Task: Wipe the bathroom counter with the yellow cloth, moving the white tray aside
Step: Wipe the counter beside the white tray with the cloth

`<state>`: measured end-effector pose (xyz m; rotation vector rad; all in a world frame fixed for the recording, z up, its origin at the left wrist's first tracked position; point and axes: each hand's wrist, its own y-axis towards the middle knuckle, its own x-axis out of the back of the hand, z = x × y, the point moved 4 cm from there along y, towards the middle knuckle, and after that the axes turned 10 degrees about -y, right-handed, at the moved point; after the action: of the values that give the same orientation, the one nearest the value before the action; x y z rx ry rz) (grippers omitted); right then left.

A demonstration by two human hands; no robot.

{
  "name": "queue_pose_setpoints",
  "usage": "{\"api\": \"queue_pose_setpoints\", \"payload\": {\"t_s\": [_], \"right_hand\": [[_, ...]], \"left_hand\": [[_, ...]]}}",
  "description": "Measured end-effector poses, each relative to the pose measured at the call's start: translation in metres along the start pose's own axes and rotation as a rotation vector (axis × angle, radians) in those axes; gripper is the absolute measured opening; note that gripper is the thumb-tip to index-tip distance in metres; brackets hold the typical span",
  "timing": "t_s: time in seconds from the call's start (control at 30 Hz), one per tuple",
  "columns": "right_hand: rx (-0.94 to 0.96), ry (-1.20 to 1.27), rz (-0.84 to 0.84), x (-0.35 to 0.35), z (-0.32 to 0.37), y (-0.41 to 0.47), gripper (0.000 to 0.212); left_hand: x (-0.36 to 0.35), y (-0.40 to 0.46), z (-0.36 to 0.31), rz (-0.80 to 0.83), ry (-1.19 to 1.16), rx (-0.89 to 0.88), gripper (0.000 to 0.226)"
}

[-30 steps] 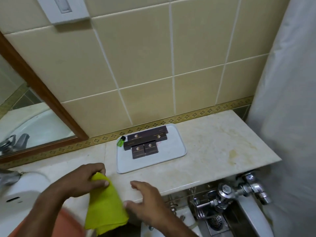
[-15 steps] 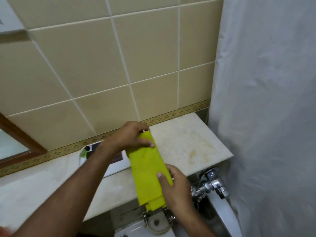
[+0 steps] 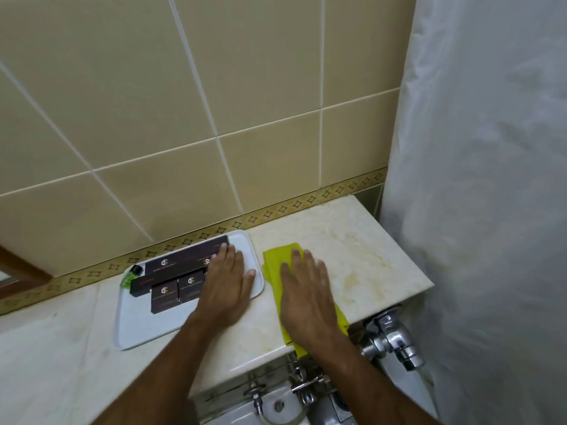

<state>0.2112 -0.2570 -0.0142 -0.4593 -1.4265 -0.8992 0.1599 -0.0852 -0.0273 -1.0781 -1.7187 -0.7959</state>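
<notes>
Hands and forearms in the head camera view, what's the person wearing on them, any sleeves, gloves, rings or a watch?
Nothing shows on them. The left hand and right hand are bare, with no gloves, and no rings can be seen. Both forearms are uncovered down to the bottom of the frame: no sleeves, watch or bracelet in view.

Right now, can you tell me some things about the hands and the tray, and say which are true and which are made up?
1. The right hand presses flat on the yellow cloth. True.
2. The left hand lies on the white tray. True.
3. The tray is empty. False: dark boxes and a small green bottle sit on it.
4. The cloth lies left of the tray. False: it lies right of it.
5. The cloth covers the whole counter. False: stained stone shows beside it.
</notes>
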Motion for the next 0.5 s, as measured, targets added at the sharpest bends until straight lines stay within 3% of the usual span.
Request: {"api": "queue_pose_setpoints", "payload": {"t_s": [0.1,0.23,0.5], "right_hand": [[0.103,-0.056,0.134,-0.028,0.022,0.014,0.058],[0.213,-0.108,0.167,-0.041,0.019,0.049,0.060],[0.344,-0.100,0.212,-0.046,-0.069,0.131,0.062]], "left_hand": [[-0.011,0.005,0.006,-0.032,0.029,-0.030,0.075],[-0.015,0.008,0.011,-0.036,0.081,-0.064,0.073],[-0.011,0.008,0.008,-0.053,0.080,-0.057,0.075]]}}
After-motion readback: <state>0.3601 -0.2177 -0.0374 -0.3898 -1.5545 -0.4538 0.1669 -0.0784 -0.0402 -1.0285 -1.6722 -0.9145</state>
